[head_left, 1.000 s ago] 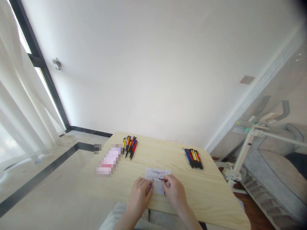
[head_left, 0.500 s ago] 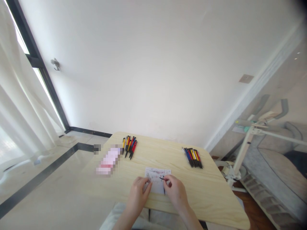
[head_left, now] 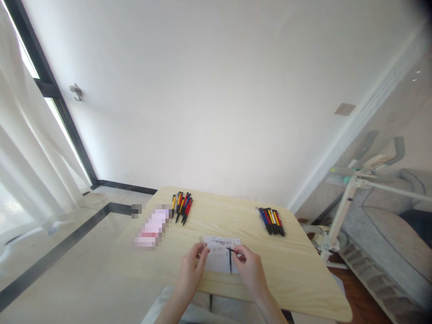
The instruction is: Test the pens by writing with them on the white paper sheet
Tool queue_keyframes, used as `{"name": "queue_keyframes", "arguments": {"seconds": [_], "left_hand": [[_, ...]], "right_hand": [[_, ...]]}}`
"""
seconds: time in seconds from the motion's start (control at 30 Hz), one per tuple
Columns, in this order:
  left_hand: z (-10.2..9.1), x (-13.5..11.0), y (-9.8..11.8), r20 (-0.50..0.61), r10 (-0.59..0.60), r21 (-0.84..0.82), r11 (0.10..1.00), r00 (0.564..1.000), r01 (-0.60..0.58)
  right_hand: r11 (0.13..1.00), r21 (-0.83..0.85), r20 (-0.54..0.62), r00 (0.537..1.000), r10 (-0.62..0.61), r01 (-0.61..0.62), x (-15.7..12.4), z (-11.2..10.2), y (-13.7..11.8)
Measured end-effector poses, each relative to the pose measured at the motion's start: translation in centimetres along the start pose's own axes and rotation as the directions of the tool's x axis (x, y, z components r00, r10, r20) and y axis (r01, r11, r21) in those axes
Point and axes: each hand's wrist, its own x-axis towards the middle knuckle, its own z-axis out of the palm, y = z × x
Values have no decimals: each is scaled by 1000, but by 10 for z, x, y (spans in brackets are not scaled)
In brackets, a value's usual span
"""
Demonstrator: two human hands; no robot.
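A sheet of white paper point(head_left: 218, 263) with dark and reddish marks lies on the light wooden table near its front edge. Over its left edge, my left hand point(head_left: 193, 265) pinches a small clear piece point(head_left: 201, 241), perhaps a pen part. On the other side my right hand point(head_left: 248, 265) is closed on a short, thin black piece point(head_left: 231, 249), its tip pointing left above the paper. A slim black rod point(head_left: 231, 264) lies upright in view on the paper's right part, beside my right fingers. Small dark bits near it are too tiny to name.
Several coloured pens point(head_left: 182, 207) lie at the table's back left, and another row of pens point(head_left: 270, 221) at the right. A blurred pink item point(head_left: 151, 227) is at the left edge. A white wall point(head_left: 216, 112) stands behind the table point(head_left: 290, 270).
My left hand has moved slightly left, and the clear piece now shows above its fingertips. My right hand has shifted a little right, uncovering more of the black rod.
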Motion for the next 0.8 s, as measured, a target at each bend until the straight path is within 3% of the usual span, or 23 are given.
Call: {"name": "queue_keyframes", "arguments": {"seconds": [0.23,0.43,0.8], "left_hand": [[1,0,-10,-63,55,91,995,997,-49],[1,1,-4,1,111,126,986,994,-110],[6,0,-8,-41,70,155,986,997,-63]], "right_hand": [[998,70,-28,1000,9,-7,-2,-1,6],[995,96,-57,997,44,-39,-3,-3,6],[973,211,-84,989,118,-98,-7,-3,15]]}}
